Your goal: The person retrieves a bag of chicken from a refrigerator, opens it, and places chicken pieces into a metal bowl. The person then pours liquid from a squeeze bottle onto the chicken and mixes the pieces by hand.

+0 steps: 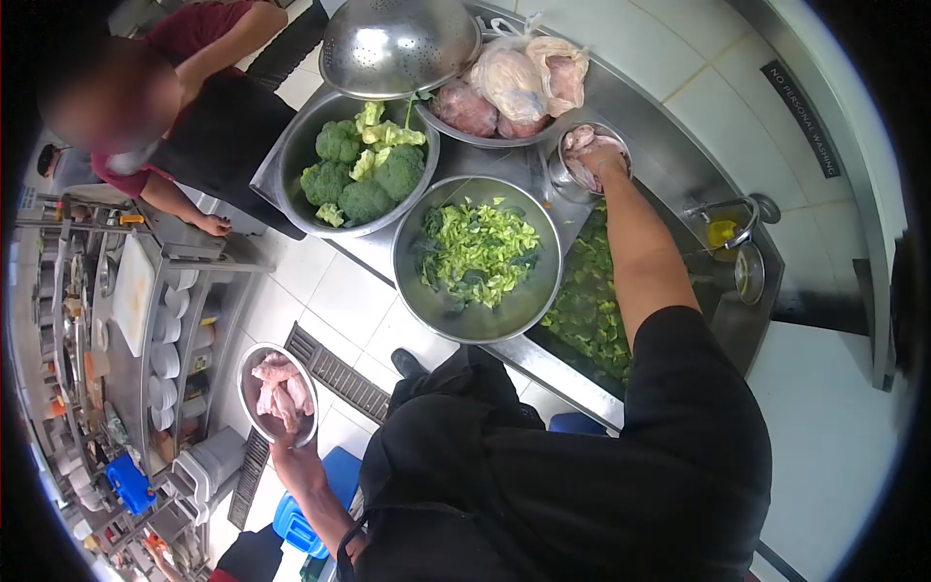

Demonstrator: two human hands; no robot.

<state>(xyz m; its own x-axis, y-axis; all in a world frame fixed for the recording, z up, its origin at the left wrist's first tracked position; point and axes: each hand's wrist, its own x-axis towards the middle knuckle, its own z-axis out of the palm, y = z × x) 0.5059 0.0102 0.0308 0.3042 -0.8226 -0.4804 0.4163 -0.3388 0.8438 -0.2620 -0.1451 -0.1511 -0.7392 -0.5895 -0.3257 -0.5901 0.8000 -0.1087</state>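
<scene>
My left hand (291,456) grips the rim of a small metal bowl (243,388) that holds raw meat pieces (281,391), held out over the floor. At the back right of the counter, my right hand (606,162) reaches into a metal pot (562,177) of raw meat (585,141); its fingertips are hidden among the pieces. A large bowl (412,296) of chopped greens (477,247) stands nearest my body. Behind it, another bowl (291,194) holds broccoli (366,202), and a third bowl (456,131) holds bagged meat (509,82).
A sink (698,286) with floating greens (587,301) and a tap (747,218) lies at the right. An upturned colander (398,44) rests by the bowls. A person (208,126) stands at upper left beside shelves with plates (165,359). Blue bins (339,475) stand below.
</scene>
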